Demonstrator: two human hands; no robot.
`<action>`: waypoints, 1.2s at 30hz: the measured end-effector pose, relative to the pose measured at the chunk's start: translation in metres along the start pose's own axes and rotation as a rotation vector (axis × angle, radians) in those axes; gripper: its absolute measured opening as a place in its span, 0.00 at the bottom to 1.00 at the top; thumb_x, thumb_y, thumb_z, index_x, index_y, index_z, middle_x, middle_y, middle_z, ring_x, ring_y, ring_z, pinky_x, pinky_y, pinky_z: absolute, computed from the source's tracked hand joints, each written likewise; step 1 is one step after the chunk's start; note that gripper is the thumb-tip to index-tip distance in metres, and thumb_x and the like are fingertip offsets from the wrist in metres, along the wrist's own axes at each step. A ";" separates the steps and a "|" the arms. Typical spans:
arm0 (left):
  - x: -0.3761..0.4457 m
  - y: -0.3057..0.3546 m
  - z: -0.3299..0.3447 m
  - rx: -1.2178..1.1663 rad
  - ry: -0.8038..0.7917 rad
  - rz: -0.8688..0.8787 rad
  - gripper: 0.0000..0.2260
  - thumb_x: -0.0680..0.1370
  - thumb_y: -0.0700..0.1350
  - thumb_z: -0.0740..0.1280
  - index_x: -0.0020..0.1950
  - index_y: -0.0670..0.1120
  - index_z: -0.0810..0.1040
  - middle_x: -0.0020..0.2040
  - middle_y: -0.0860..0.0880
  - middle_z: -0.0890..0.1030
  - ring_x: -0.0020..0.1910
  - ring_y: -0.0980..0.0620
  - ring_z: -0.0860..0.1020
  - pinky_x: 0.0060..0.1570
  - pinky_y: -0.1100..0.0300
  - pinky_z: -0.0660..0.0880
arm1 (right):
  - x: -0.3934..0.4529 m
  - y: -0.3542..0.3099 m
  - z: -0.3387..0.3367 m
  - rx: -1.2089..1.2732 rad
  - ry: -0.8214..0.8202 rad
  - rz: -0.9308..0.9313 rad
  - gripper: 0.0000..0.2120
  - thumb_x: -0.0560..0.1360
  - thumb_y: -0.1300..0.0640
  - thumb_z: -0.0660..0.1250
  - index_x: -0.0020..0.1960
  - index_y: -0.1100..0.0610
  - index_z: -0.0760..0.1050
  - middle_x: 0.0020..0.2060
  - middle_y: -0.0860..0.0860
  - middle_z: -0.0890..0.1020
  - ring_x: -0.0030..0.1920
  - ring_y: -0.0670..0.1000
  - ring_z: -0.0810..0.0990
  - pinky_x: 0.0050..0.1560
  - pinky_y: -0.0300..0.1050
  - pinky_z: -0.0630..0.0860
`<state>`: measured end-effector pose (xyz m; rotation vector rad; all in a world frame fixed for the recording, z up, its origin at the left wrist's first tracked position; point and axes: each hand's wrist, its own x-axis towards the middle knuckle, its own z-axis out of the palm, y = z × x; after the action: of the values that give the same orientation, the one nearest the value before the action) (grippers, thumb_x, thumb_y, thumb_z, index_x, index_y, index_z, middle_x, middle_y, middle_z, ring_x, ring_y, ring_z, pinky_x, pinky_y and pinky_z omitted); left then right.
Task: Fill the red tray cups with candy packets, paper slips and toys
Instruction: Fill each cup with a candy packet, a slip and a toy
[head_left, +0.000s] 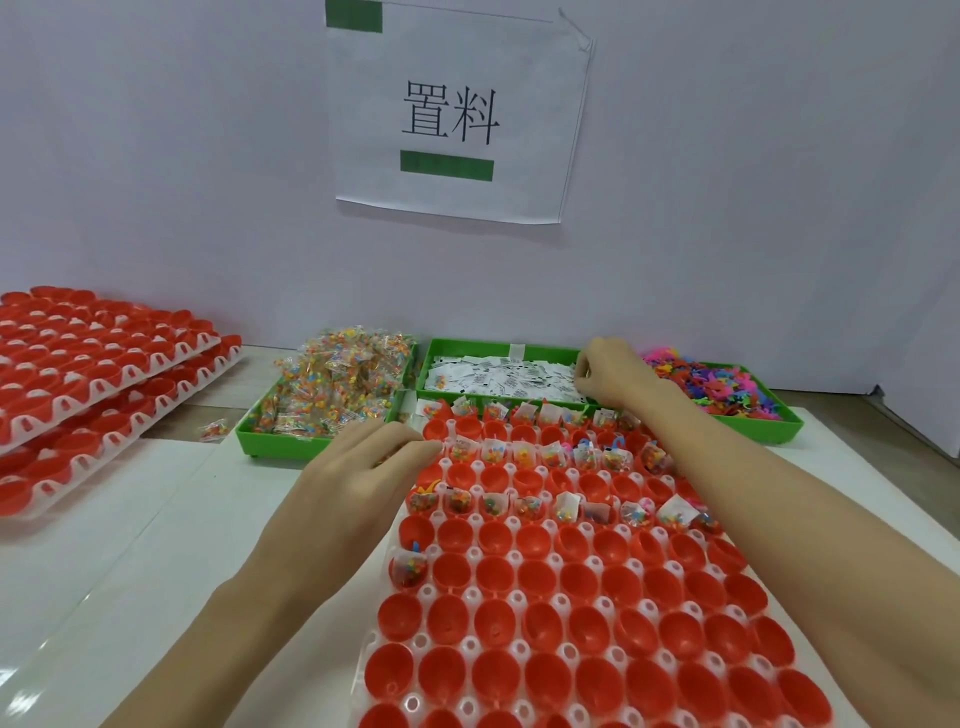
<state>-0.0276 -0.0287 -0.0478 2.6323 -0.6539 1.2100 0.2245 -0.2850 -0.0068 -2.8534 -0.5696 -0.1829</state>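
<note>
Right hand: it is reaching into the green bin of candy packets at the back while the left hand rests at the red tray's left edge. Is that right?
Not quite. In the head view the right hand is over the middle green bin, the one holding paper slips, not the candy packets in the bin to its left. The left hand is indeed at the red tray's left edge.

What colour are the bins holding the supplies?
Green bins, clearest in the head view.

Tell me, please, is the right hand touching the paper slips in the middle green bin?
Touching: the head view shows the right hand with its fingers curled down into the paper slips.
</note>
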 end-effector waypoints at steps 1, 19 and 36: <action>0.000 0.000 0.000 -0.001 -0.001 -0.002 0.09 0.78 0.39 0.70 0.57 0.41 0.85 0.50 0.47 0.82 0.46 0.44 0.80 0.46 0.52 0.77 | -0.001 0.000 -0.001 0.027 0.013 0.011 0.10 0.77 0.66 0.64 0.48 0.70 0.83 0.50 0.64 0.86 0.50 0.62 0.85 0.51 0.55 0.82; -0.001 -0.004 0.000 -0.007 -0.053 -0.005 0.09 0.78 0.39 0.69 0.57 0.42 0.84 0.49 0.48 0.81 0.45 0.45 0.79 0.45 0.51 0.78 | 0.002 -0.009 0.005 -0.059 -0.054 -0.052 0.11 0.76 0.63 0.72 0.38 0.70 0.79 0.35 0.65 0.81 0.35 0.56 0.79 0.41 0.52 0.80; 0.005 0.005 -0.009 -0.076 0.029 -0.119 0.08 0.80 0.44 0.70 0.54 0.43 0.86 0.46 0.49 0.84 0.43 0.48 0.82 0.44 0.52 0.80 | -0.028 -0.014 -0.022 0.443 0.207 0.008 0.10 0.75 0.50 0.76 0.42 0.56 0.80 0.34 0.48 0.82 0.32 0.43 0.79 0.33 0.34 0.70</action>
<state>-0.0332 -0.0318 -0.0381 2.5470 -0.5200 1.1637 0.1918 -0.2877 0.0125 -2.3737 -0.4855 -0.3047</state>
